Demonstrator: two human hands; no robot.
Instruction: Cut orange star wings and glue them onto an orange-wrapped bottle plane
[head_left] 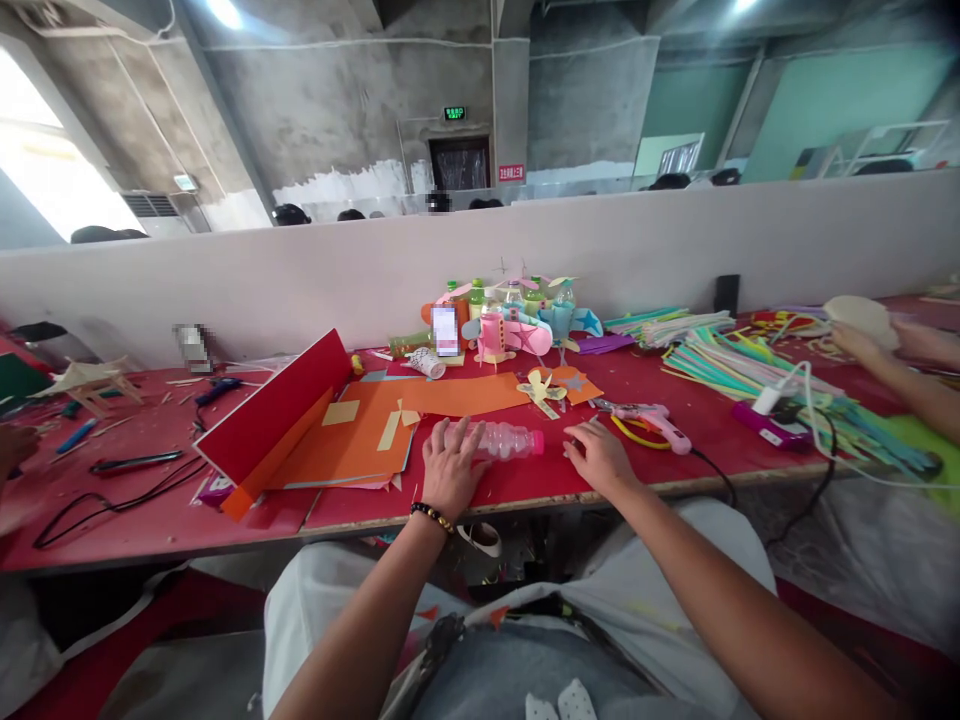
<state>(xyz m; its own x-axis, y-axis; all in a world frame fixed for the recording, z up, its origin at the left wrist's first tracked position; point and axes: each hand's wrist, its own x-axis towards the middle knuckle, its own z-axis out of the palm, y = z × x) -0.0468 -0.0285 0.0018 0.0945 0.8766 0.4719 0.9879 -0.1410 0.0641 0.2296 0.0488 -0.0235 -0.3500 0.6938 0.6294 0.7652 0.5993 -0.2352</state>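
A clear plastic bottle [506,440] with a pink cap lies on its side on the red table. My left hand [452,462], a beaded bracelet at its wrist, is laid over the bottle's left end and grips it. Just right of the cap, my right hand [598,455] rests on the table with curled fingers; a small greyish thing shows at its fingertips, too small to name. Beyond the hands lie a cream paper propeller [541,391] and an orange paper piece with a grey star [576,382]. A pink hot glue gun [654,422] lies right of my right hand.
Orange sheets [349,455] and a red board [274,395] occupy the left. Bottle-and-paper planes [501,335] stand at the back beside a phone [445,330]. Coloured strips [739,365] and a purple power strip [776,427] with cables lie right. Another person's hand [862,345] holds a pale disc.
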